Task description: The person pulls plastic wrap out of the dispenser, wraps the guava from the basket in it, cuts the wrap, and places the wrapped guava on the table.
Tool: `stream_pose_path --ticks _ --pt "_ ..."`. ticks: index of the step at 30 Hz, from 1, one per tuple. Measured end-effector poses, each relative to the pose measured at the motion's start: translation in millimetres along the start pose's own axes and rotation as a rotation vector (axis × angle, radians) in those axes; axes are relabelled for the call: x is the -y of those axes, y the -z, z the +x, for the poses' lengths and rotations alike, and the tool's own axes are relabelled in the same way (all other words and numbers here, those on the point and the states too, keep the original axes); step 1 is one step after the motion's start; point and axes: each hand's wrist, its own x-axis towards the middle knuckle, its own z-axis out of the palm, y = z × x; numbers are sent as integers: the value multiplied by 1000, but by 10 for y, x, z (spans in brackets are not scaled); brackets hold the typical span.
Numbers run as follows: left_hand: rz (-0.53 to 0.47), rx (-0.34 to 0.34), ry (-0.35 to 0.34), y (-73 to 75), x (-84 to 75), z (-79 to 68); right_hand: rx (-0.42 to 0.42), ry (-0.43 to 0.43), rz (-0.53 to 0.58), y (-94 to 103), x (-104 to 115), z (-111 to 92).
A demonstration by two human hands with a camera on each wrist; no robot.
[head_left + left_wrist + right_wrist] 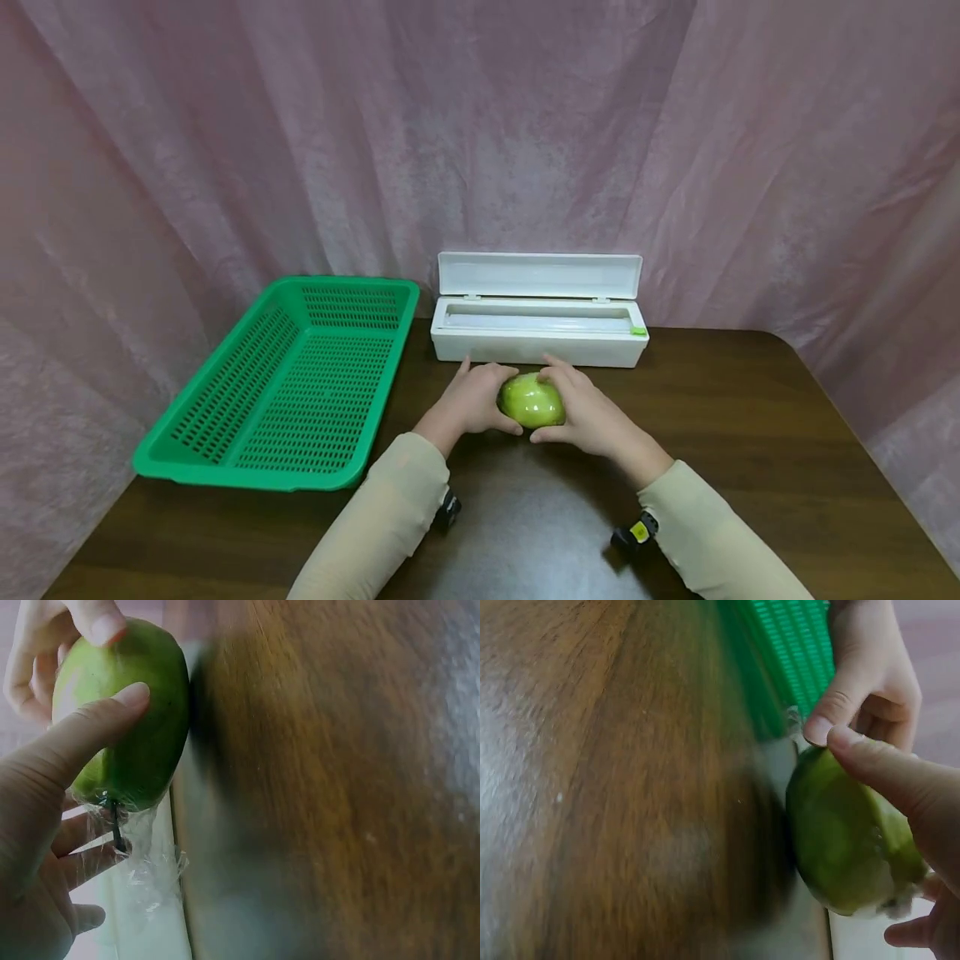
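Between the two hands, close over the table, is a green pear with a glossy layer of clear plastic wrap round it. My left hand holds it from the left, thumb in front and fingers spread behind. From the other side my right hand grips it, its thumb near the left one. In the left wrist view, loose crinkled wrap gathers at one end about the dark stem. The right wrist view shows the pear's smooth side, with the right fingertips partly hidden behind it.
Just behind the hands stands a white plastic wrap dispenser, lid raised, a roll inside and a green slider at its right end. A green slotted basket sits to the left on the brown wooden table. Pink curtain hangs behind.
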Motion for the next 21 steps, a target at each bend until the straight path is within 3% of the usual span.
stream_pose_path --ticks 5,13,21 --pt "33 5 31 -9 32 -23 37 5 -85 -45 26 35" --pt "62 -37 86 38 155 -50 15 -25 -66 -71 9 97" --pt "-78 -82 45 38 204 -91 30 -69 -53 -60 22 94"
